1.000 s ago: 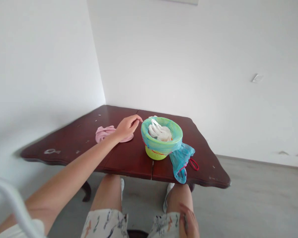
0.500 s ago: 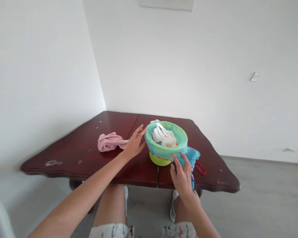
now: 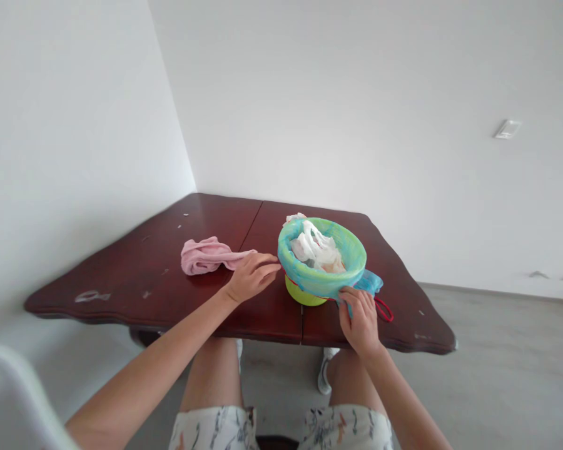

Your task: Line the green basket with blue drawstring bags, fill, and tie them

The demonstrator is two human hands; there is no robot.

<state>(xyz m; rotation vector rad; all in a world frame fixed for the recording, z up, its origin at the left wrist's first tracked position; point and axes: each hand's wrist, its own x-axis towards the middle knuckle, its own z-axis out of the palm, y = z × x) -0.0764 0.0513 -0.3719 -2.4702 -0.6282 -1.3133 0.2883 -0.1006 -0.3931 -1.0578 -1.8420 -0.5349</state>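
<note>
A green trash bin (image 3: 304, 295) stands on the table with a thin blue trash bag (image 3: 316, 282) folded over its rim. Crumpled white plastic (image 3: 316, 249) lies inside. My left hand (image 3: 253, 276) is at the bin's left side, its fingers closed at the bag's lower edge. At the front right, my right hand (image 3: 360, 315) has its fingers curled onto the bag's overhang, and the fingertips are partly hidden. Close by the right hand, a loose blue bundle (image 3: 371, 282) with a red drawstring (image 3: 385, 309) sticks out.
The dark red wooden table (image 3: 136, 281) has a wavy edge and a seam. A pink cloth (image 3: 204, 255) lies left of the bin. White walls stand behind and to the left, and part of a white chair (image 3: 14, 381) shows at lower left.
Both hands were spread at the bin's sides and have closed onto the bag's edge. The left hand dropped lower along the side. The bin appears tilted slightly more, and the view has shifted.
</note>
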